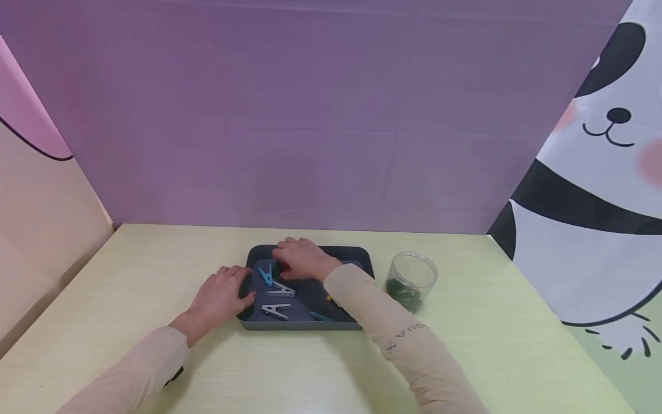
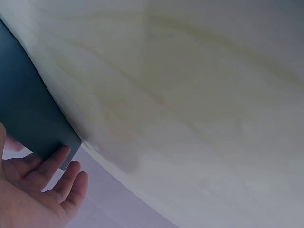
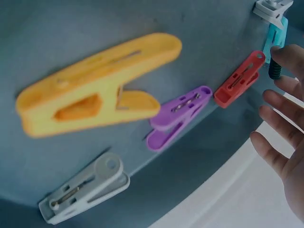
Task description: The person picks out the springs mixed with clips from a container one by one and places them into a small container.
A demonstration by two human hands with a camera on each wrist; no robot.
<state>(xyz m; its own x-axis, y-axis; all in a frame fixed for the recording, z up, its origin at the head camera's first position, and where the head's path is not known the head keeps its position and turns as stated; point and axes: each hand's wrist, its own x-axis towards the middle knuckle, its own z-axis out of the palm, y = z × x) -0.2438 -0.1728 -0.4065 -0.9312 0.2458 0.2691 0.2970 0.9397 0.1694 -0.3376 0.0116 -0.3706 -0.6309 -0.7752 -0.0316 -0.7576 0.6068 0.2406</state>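
My left hand [image 1: 219, 293] holds the left side of the dark grey tray [image 1: 300, 325], the thumb over the rim and a fingertip against the outer wall [image 2: 28, 104]. At the back of the tray, my right hand [image 1: 305, 260] pinches a small dark ribbed, screw-like piece [image 3: 275, 70] between thumb and forefinger. Under that hand lie a red clothespin [image 3: 240, 80] and a blue clothespin [image 1: 266, 276]. Purple [image 3: 178, 114], yellow [image 3: 95, 85] and grey clothespins [image 3: 85, 187] lie nearer the right wrist camera. Two grey clothespins [image 1: 281, 290] are on the tray's left half.
Right of the tray stands a clear open jar [image 1: 421, 265] with dark green pieces [image 1: 405, 294] in its bottom. The right forearm [image 1: 393, 328] crosses the tray's front right corner. A purple wall [image 1: 320, 115] stands behind the pale wooden table [image 1: 279, 374].
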